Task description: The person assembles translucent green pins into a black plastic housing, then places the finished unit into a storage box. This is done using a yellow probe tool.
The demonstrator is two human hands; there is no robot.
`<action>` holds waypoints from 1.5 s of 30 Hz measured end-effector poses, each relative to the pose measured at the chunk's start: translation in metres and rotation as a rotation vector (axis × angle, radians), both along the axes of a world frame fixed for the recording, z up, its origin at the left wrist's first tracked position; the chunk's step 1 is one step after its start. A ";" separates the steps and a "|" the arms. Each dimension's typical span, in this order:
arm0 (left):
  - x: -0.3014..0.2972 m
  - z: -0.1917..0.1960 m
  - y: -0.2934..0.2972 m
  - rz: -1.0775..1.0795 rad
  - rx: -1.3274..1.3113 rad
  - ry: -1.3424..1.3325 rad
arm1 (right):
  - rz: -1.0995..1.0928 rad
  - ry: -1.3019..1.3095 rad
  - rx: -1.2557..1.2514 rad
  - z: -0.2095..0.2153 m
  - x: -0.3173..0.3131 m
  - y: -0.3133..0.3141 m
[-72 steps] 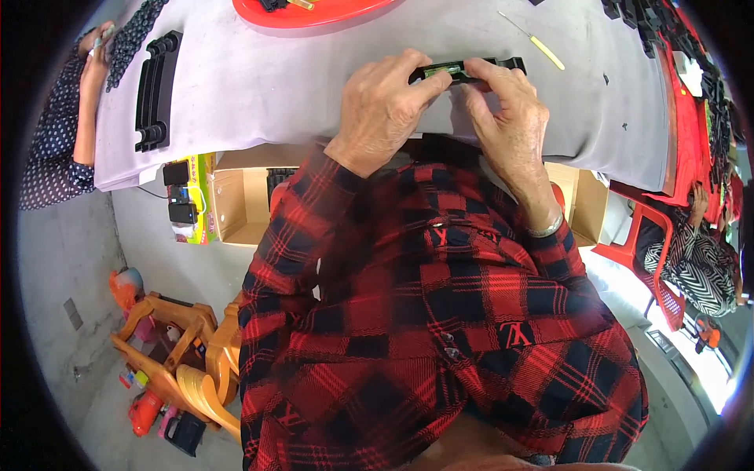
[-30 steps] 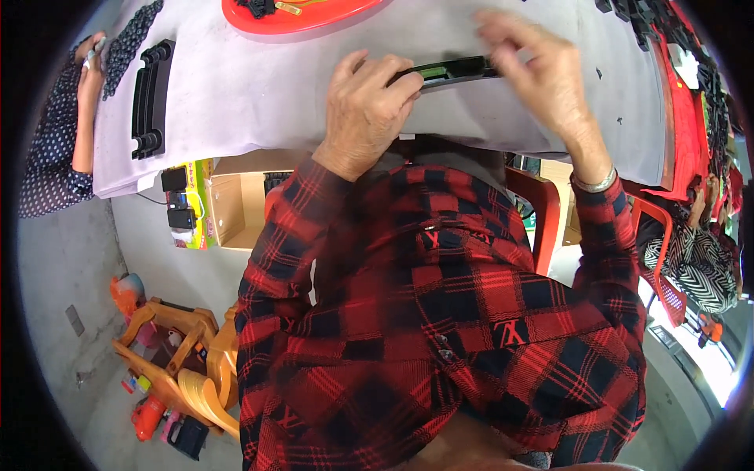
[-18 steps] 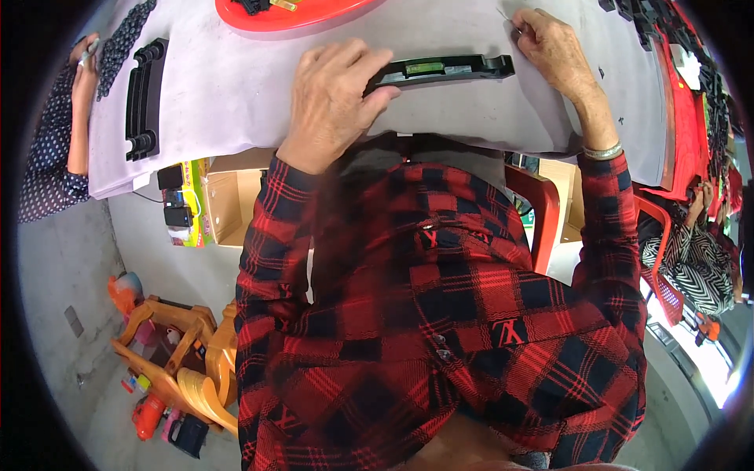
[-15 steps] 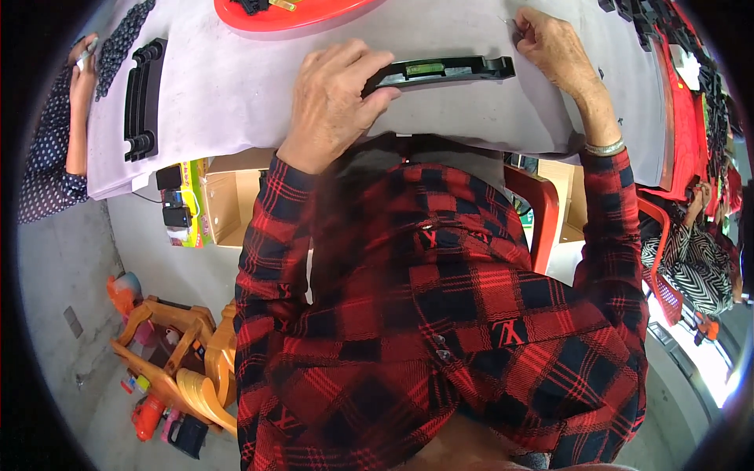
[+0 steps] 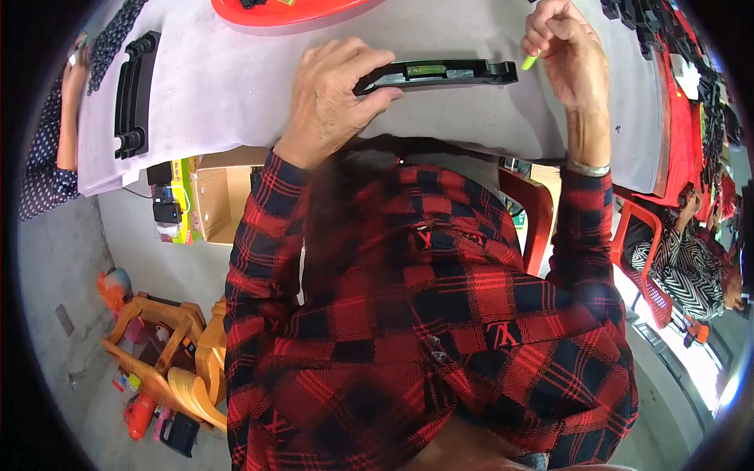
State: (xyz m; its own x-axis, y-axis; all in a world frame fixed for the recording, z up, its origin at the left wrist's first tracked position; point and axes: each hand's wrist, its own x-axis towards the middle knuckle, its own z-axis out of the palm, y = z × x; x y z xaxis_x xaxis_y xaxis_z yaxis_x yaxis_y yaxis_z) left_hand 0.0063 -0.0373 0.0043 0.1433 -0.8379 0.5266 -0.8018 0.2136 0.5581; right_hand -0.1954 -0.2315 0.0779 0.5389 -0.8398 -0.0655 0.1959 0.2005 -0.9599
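Observation:
Thumb and fingers of my left hand (image 5: 334,102) close round the left end of a black spirit level (image 5: 471,72), which lies across the cloth-covered table. A green vial (image 5: 426,70) sits in the middle slot of its body. Beyond the level's right end, raised above the cloth, my right hand (image 5: 573,59) has its fingers curled with the palm side showing. From its fingertips sticks out a small yellow-green vial (image 5: 530,61), apart from the level.
Another black level body (image 5: 135,94) lies at the table's left. A red tray (image 5: 290,22) with small parts stands at the far edge. Many black parts (image 5: 711,102) pile up on the right beside red cloth. Another person's arm (image 5: 69,114) reaches in at the left.
My right hand has turned palm-side up and swung slightly right; the yellow-green vial now shows at its fingertips. The left hand keeps its hold on the spirit level.

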 end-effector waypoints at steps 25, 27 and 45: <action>-0.002 0.003 0.000 -0.009 0.046 0.054 | 0.157 -0.253 -0.069 -0.043 0.040 0.047; -0.002 0.002 0.001 -0.003 0.047 0.046 | 0.153 -0.256 -0.063 -0.045 0.041 0.046; -0.001 -0.006 -0.001 -0.011 -0.008 0.040 | 0.209 -0.312 -0.018 -0.046 0.060 0.060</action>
